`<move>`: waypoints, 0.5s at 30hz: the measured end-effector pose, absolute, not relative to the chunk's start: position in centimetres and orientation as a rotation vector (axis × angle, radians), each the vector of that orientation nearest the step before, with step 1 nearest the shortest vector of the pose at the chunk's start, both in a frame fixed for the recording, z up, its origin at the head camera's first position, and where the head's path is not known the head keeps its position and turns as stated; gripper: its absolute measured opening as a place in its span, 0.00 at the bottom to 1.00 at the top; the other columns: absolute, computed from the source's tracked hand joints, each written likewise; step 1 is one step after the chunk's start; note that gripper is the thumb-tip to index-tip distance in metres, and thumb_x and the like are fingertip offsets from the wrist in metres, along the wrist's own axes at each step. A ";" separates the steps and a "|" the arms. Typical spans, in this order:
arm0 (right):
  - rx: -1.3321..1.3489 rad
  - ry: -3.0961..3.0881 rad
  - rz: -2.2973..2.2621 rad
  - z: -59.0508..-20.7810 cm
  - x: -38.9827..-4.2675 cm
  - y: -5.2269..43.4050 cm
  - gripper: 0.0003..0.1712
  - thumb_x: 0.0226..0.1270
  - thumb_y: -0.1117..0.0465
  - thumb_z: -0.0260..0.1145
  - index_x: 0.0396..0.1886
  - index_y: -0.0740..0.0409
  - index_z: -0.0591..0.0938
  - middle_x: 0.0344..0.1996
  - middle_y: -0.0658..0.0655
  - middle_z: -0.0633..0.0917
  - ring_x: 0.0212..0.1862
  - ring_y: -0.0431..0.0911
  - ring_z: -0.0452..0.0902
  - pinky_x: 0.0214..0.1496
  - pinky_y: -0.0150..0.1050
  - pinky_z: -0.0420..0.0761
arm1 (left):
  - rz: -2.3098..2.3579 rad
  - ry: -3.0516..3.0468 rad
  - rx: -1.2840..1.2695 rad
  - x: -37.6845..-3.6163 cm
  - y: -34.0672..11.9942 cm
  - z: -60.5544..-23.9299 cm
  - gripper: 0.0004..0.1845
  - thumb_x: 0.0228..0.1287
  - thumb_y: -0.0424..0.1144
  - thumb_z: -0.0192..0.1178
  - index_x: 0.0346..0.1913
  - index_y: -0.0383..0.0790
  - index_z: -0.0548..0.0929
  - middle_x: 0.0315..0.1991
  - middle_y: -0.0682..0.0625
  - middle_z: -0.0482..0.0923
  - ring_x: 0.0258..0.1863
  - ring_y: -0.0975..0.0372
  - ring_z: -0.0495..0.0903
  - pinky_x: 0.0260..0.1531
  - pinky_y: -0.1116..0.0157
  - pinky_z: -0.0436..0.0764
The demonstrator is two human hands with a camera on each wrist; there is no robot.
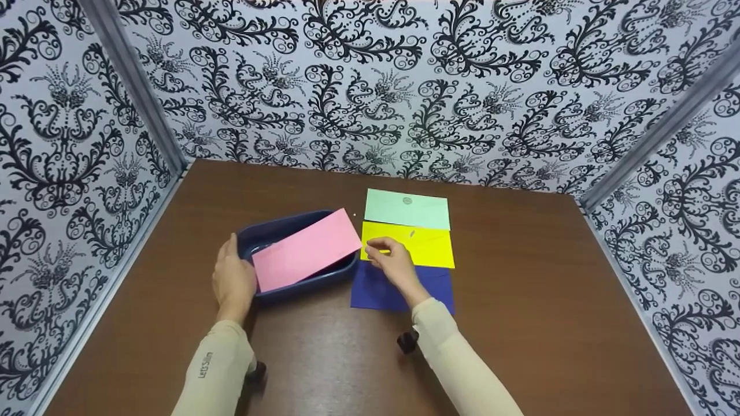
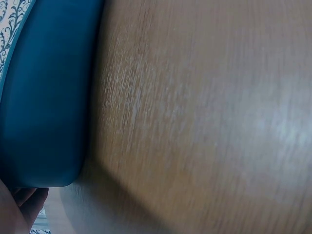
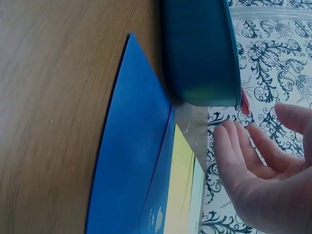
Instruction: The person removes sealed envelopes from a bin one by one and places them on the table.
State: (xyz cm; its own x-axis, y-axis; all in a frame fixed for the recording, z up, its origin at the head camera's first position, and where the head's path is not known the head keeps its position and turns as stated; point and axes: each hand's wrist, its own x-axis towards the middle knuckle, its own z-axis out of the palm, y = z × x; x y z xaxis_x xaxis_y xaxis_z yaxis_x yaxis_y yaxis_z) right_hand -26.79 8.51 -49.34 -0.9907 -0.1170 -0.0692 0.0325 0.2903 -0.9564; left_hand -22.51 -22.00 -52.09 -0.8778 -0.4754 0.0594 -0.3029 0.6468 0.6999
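Pale sleeves (image 1: 211,370) reach in from the bottom edge, over a brown bench (image 1: 532,289). Left of centre, a navy tray (image 1: 306,286) holds a pink envelope (image 1: 309,251), aslant, its right end over the rim. My left hand (image 1: 234,280) lies along the tray's left end; whether it grips, I cannot tell. My right hand (image 1: 396,266), fingers loosely bent, is beside the tray's right end, above a column: green envelope (image 1: 407,211), yellow envelope (image 1: 428,251), blue envelope (image 1: 370,289).

I judge it best to steady the tray with the left and handle the pink envelope lightly by its overhanging corner, avoiding creases.

From the head, right thumb and fingertips seem nearly to meet; the right wrist view shows them well parted, nothing between. The left wrist view shows no envelope, only tray side, bench, fingers and a little patterned wall.
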 end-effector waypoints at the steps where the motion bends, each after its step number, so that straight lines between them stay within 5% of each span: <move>1: -0.093 2.436 -1.800 -49.3 -26.8 8.4 0.19 0.70 0.60 0.65 0.55 0.67 0.82 0.51 0.67 0.84 0.51 0.61 0.85 0.55 0.47 0.85 | -1.053 -2.629 0.632 -22.5 -22.0 -52.1 0.33 0.69 0.29 0.43 0.78 0.40 0.58 0.76 0.39 0.61 0.65 0.35 0.71 0.64 0.41 0.71; 15: -0.311 2.643 -1.735 -48.6 -26.9 7.4 0.16 0.72 0.62 0.63 0.54 0.65 0.84 0.51 0.63 0.87 0.55 0.55 0.83 0.62 0.47 0.81 | -1.048 -2.645 0.630 -22.6 -22.1 -51.9 0.33 0.70 0.29 0.43 0.78 0.39 0.58 0.76 0.37 0.60 0.66 0.35 0.70 0.64 0.40 0.71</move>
State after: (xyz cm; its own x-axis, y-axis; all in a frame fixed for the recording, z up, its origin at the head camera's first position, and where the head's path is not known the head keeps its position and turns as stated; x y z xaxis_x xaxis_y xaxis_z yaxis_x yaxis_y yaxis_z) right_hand -26.87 7.39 -48.55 -0.9803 -0.1434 0.1361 -0.1819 0.3848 -0.9049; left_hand -22.58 -22.05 -51.90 -0.8819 -0.4686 0.0517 -0.3061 0.6525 0.6932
